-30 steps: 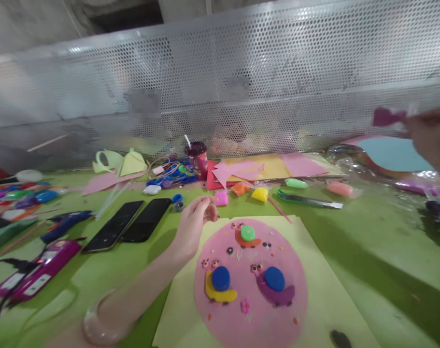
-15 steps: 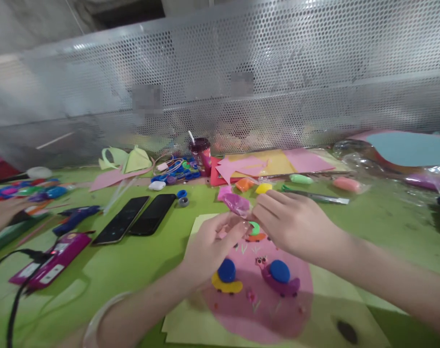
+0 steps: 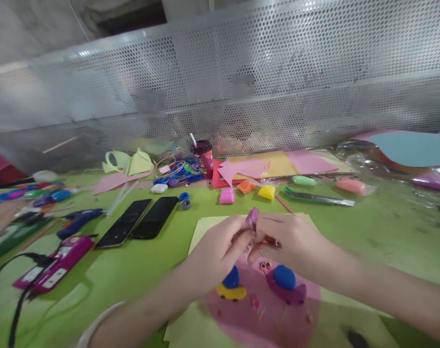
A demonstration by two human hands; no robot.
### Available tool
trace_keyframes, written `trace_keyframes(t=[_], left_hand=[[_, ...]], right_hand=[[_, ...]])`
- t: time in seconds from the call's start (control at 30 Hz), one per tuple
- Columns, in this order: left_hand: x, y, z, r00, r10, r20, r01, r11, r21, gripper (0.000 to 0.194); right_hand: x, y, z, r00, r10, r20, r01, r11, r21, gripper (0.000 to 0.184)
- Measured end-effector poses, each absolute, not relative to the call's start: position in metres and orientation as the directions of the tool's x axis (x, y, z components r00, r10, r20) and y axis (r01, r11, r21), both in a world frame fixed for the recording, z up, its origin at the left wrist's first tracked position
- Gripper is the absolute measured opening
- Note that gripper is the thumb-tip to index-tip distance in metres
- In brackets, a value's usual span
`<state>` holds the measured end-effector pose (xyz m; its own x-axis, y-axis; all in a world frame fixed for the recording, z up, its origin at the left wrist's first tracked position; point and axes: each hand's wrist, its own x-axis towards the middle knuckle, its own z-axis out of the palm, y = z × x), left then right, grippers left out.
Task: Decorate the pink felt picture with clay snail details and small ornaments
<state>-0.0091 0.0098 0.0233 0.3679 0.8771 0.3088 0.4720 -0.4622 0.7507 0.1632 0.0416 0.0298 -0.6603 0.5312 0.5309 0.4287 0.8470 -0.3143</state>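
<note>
Both hands meet over the top of a pink paper circle (image 3: 263,324) on pale yellow paper (image 3: 183,319). My left hand (image 3: 225,246) and my right hand (image 3: 288,237) pinch a small purple packet (image 3: 253,218) in clear wrap between their fingertips; it looks like a bag of modelling clay. Below the hands lie a yellow clay snail (image 3: 231,292) with a blue bottle-cap shell (image 3: 231,277) and a purple clay snail (image 3: 295,293) with a blue cap (image 3: 285,277). A pink clay flower (image 3: 256,303) sits between them. My hands hide the upper part of the circle.
Pink (image 3: 227,195), orange (image 3: 246,186) and yellow clay packets (image 3: 266,192) lie beyond the paper, near a green-handled cutter (image 3: 319,197). Two phones (image 3: 155,217), a purple power strip (image 3: 55,270) and a glue gun (image 3: 78,222) are leftward. A cup (image 3: 203,159) stands behind. Another person's hand (image 3: 2,220) is far left.
My right hand has brought the purple packet in from the far right to my left hand. Both hands have since drawn closer together and lower over the circle, gripping the packet.
</note>
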Motion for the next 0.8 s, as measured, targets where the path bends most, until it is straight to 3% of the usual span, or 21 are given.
trace_keyframes(t=[0.23, 0.5, 0.7, 0.8], left_hand=[[-0.01, 0.01, 0.02, 0.294, 0.905, 0.307, 0.536, -0.422, 0.731, 0.027], [-0.008, 0.008, 0.019, 0.369, 0.916, 0.157, 0.456, -0.325, 0.828, 0.013], [-0.013, 0.018, 0.021, 0.418, 0.897, 0.145, 0.36, -0.31, 0.88, 0.025], [-0.014, 0.019, 0.019, 0.414, 0.9, 0.137, 0.3, -0.277, 0.913, 0.024]], right_hand=[[0.16, 0.04, 0.039, -0.668, 0.674, 0.316, 0.315, 0.64, -0.701, 0.026], [0.155, 0.04, 0.031, -0.669, 0.708, 0.228, 0.456, 0.633, -0.625, 0.021], [0.157, 0.045, 0.029, -0.666, 0.737, 0.116, 0.348, 0.445, -0.825, 0.02], [0.161, 0.045, 0.039, -0.693, 0.717, 0.072, 0.331, 0.406, -0.852, 0.016]])
